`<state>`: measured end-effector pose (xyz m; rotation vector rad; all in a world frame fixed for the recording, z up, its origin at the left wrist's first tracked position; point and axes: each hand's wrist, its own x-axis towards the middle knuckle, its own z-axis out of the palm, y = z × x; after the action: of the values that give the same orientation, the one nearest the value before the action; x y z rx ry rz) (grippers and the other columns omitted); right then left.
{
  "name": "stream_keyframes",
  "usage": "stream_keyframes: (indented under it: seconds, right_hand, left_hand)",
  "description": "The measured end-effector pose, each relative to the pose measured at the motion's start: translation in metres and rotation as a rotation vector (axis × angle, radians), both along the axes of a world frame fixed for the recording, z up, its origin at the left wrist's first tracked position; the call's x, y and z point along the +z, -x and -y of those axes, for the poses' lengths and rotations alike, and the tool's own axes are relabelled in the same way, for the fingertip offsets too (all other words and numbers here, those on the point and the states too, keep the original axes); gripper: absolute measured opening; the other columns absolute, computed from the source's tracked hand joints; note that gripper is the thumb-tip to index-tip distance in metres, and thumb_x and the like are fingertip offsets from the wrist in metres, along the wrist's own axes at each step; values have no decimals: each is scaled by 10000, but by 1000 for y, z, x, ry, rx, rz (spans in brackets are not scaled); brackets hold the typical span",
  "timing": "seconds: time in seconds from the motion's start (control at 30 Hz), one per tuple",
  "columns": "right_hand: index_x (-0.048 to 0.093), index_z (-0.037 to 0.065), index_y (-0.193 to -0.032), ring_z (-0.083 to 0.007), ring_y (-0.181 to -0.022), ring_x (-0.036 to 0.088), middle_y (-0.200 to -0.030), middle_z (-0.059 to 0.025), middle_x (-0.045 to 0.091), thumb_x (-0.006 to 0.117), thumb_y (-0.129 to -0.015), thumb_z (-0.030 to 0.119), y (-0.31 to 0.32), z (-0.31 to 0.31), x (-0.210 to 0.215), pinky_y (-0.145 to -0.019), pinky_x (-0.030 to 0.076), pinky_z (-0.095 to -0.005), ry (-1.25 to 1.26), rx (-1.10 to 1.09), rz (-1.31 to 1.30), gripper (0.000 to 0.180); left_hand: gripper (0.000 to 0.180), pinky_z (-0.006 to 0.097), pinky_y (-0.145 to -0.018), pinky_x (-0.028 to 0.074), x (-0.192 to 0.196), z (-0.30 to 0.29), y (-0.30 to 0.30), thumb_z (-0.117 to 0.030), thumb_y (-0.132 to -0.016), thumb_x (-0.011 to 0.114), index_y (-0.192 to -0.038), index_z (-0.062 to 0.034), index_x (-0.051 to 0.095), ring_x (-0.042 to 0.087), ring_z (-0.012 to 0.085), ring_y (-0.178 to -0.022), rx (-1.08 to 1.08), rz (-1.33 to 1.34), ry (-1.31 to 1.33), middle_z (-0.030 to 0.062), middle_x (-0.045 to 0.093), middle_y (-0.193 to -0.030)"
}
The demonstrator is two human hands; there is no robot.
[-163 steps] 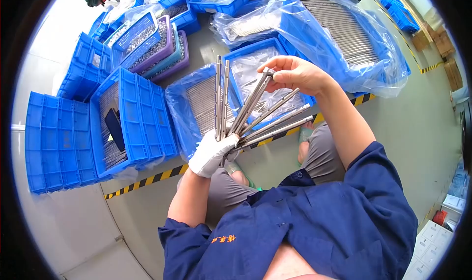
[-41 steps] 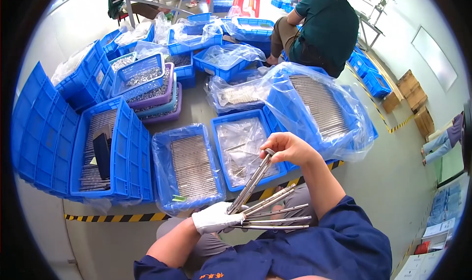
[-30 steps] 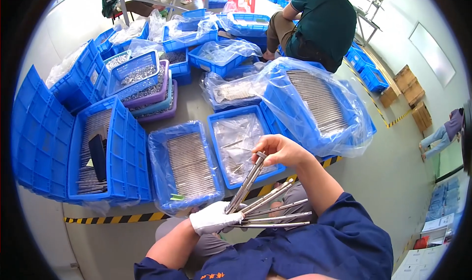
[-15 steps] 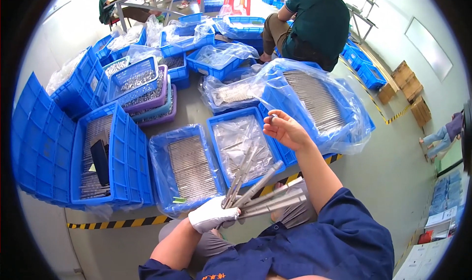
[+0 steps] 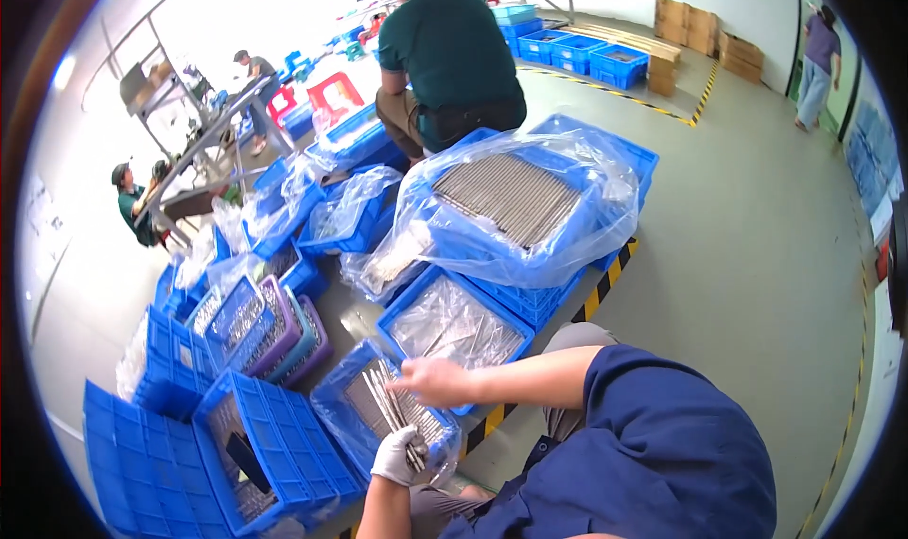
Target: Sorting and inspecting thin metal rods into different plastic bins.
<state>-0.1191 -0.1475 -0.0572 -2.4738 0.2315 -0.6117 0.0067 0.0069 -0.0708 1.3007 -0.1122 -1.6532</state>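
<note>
My left hand (image 5: 395,457), in a white glove, is closed around the lower ends of several slim metal strips (image 5: 381,399). The strips stick up and fan out slightly above a blue bin (image 5: 338,430) lined with clear plastic, which has rows of similar strips inside. Reaching across from the right, my bare right hand (image 5: 437,382) has its fingertips at the upper part of the bundle. Its fingers look pressed together; whatever is between them is too small or hidden to make out.
A blue bin with loose plastic (image 5: 391,320) and a stacked bin of metal rods (image 5: 639,165) stand farther off. Folded-lid crates (image 5: 293,454) are at the left, beside baskets of small parts (image 5: 305,321). A seated person (image 5: 452,61) is ahead; black-yellow tape (image 5: 605,284) marks the floor.
The view has turned, shifting the bins leftward and down. My right hand has come from a raised pinch, apart from the strips, to the bundle. My left hand still grips the strips.
</note>
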Motion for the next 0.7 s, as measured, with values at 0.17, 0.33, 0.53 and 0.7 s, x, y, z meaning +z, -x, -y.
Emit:
stream_keyframes:
  seconds: [0.17, 0.33, 0.53, 0.7]
  right_hand:
    - [539, 133, -890, -200, -761, 473, -795, -65, 440, 495, -723, 191, 4, -28, -7, -621, 386, -314, 473, 163, 287, 182]
    - [488, 131, -604, -184, -739, 461, -760, -39, 433, 520, -669, 210, 12, -31, 2, -604, 391, -311, 466, 213, 369, 107]
    - [503, 78, -647, -278, -731, 497, -728, -89, 477, 632, -587, 172, 29, -8, 34, -614, 422, -359, -54, -60, 455, 171]
    - [514, 47, -642, -94, -544, 444, -581, -24, 488, 630, -720, 209, 27, 8, 48, -529, 382, -291, -995, -242, 485, 214]
  left_hand:
    - [95, 233, -447, 388, 21, -2, 24, -95, -769, 522, -854, -106, 480, 466, 105, -510, -215, -21, -27, -7, 465, -632]
    - [212, 226, -468, 403, 45, -6, 30, -145, -754, 561, -945, -67, 510, 499, 117, -552, -306, 38, -27, 17, 527, -726]
    - [516, 333, -561, 466, 96, 10, 54, -511, -848, 347, -1069, -80, 528, 557, 211, -628, -125, 76, 387, 86, 598, -873]
    - [446, 380, -594, 482, 27, 21, 20, -477, -870, 325, -815, -123, 589, 592, 232, -707, 668, -61, 531, 63, 613, -796]
